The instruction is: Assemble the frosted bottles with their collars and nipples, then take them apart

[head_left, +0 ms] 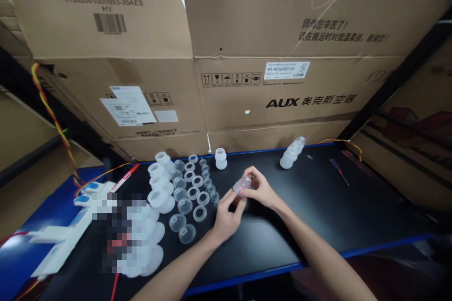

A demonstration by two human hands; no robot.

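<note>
Above the black table, both hands hold a clear, dome-shaped plastic piece [242, 184]. My left hand [228, 216] grips its left end with the fingertips. My right hand [262, 189] pinches the other end; whatever lies under those fingers is hidden. Left of the hands are columns of small clear nipple-shaped parts [207, 182], translucent rings [199, 213] and clear domed caps [184, 205]. Farther left sit several frosted white bottle bodies [160, 200]. One waisted white bottle body [221, 159] stands alone behind the hands, near the back edge.
Several white bottles with clear tops [290, 154] form a row at the back right. A screwdriver [339, 172] lies farther right. Large cardboard panels [247, 117] wall off the back. At left are a white power strip [77, 225], twisted wires [52, 113] and a blurred patch [115, 230].
</note>
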